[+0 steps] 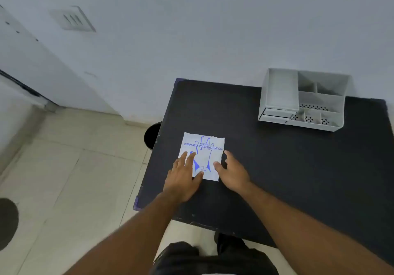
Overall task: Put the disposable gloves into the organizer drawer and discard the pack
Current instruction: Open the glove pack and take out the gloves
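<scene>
Both hands lay open and flat on the pack point(203, 155): the left hand point(183, 177) on its near-left corner, the right hand point(233, 173) at its right edge. The pack sat near the table's point(287, 168) left edge; the organizer point(302, 98) stood well beyond, bare tabletop between.

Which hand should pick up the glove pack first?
Probably the left hand: its fingers already lie flat on the pack, thumb on its near edge. The right hand only touches the pack's right edge, nearer the organizer.
</scene>
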